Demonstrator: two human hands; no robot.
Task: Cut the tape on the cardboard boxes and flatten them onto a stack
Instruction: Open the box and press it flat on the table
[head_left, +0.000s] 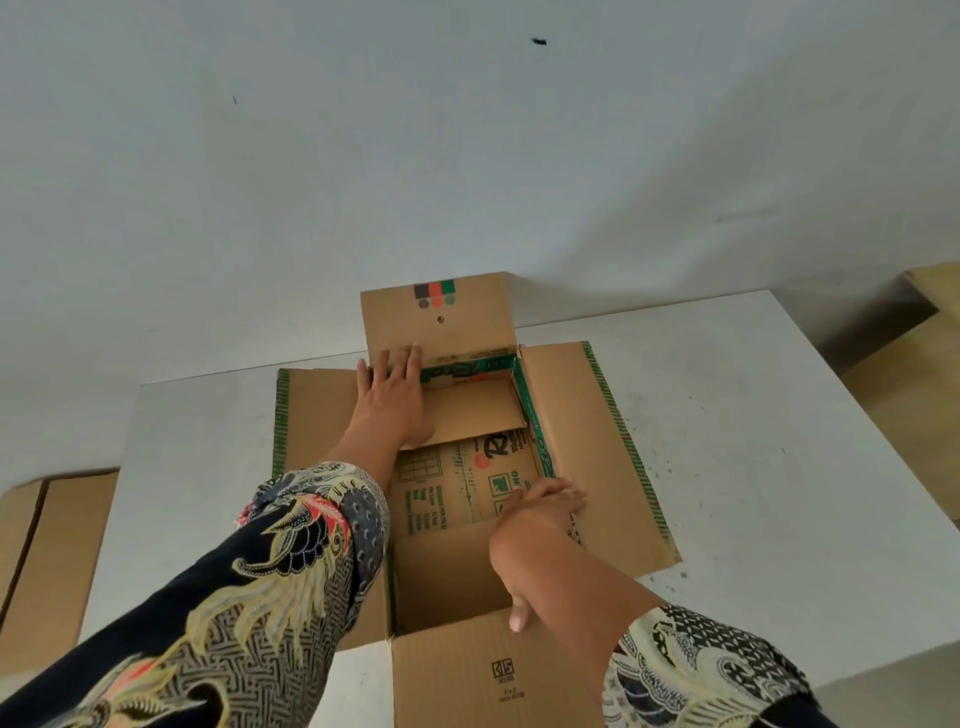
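Head view: both hands (392, 382) (540, 519) reach into open box (566, 415)

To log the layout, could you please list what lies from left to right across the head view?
Flattened cardboard → left side flap → left hand → right hand → right side flap → bare white table.

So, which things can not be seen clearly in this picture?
- Head view: the right hand's fingers are hidden behind its own wrist, so its grip on the box wall is unclear.
- No cutting tool is visible.
- The print on the inner flap is too small to read.
- The flattened cardboard at the left is cut by the frame edge and hidden by the table.
- The left hand lies flat and is clear.
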